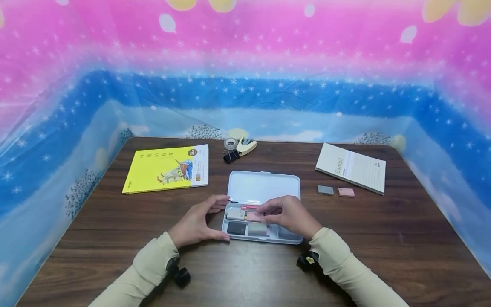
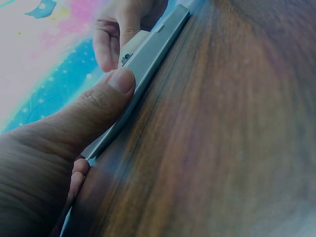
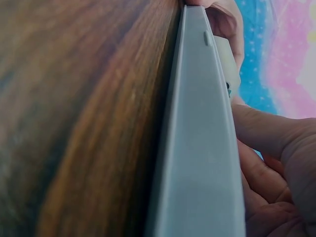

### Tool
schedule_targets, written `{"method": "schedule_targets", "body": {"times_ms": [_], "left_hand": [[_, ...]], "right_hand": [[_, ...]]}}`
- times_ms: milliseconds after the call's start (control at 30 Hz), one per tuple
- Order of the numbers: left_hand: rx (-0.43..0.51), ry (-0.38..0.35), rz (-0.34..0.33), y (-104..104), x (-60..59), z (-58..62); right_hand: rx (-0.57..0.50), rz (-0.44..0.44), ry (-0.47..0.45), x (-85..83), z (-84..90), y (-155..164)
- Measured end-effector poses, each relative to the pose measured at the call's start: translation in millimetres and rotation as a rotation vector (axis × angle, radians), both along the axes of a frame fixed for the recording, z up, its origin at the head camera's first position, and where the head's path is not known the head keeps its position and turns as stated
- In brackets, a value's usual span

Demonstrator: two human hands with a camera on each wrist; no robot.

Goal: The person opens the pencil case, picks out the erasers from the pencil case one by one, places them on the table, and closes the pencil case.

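An open white pencil case (image 1: pixel 264 186) lies mid-table, its lid tilted back. My left hand (image 1: pixel 195 221) holds the case at its left end. In the left wrist view its thumb (image 2: pixel 106 101) presses the front wall near the corner. My right hand (image 1: pixel 289 214) reaches into the case, thumb and fingers pinching a pink eraser (image 1: pixel 253 217). Beside that lies a white eraser (image 1: pixel 235 214), with a red pen (image 1: pixel 249 207) behind. In the front compartments sit a black block (image 1: pixel 236 229) and a pale eraser (image 1: pixel 257 230). The right palm hides the case's right part.
A yellow book (image 1: pixel 165 168) lies at the back left, a Gambit notebook (image 1: pixel 350 167) at the back right. Behind the case are a tape roll (image 1: pixel 230 143), a black binder clip (image 1: pixel 231 156) and a cream stapler (image 1: pixel 246 146). A grey eraser (image 1: pixel 325 190) and another pink eraser (image 1: pixel 346 192) lie right of the case.
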State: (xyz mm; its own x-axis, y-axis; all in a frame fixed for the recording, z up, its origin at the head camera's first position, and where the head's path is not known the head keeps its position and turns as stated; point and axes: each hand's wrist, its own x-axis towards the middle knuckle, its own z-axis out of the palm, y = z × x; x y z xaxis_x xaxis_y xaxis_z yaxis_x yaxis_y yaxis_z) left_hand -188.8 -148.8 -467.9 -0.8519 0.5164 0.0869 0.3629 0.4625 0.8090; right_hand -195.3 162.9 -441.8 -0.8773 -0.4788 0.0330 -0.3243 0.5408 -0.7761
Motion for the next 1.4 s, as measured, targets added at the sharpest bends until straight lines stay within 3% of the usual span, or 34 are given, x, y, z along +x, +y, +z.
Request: {"method": "schedule_targets", "body": {"times_ms": [500,667,867,1000,1200,1400], "left_hand": [[0.002,-0.008,0.008,0.9,0.4,1.3],[0.0,0.005,0.006,0.3,1.1,1.0],[0.003,0.014,0.001,0.4,1.8,1.5],[0.001,0.017,-0.006,1.3,0.9,0.5],[-0.002,0.009,-0.008,1.4,0.3,-0.4],[0.001,0.016,-0.003,0.8,0.6,-0.2]], "right_hand": [[-0.017,0.052,0.085,-0.6,-1.6,2.2],[-0.002,0.033,0.105,-2.0,3.7,12.7],[-0.032,-0.053,0.193,-9.8,13.5,65.9],[-0.047,-0.137,0.248,-14.3,8.6,117.8],[0.063,-0.232,0.253,-15.9,-5.3,174.3],[0.145,-0.227,0.228,-21.6,-7.4,192.5]]}}
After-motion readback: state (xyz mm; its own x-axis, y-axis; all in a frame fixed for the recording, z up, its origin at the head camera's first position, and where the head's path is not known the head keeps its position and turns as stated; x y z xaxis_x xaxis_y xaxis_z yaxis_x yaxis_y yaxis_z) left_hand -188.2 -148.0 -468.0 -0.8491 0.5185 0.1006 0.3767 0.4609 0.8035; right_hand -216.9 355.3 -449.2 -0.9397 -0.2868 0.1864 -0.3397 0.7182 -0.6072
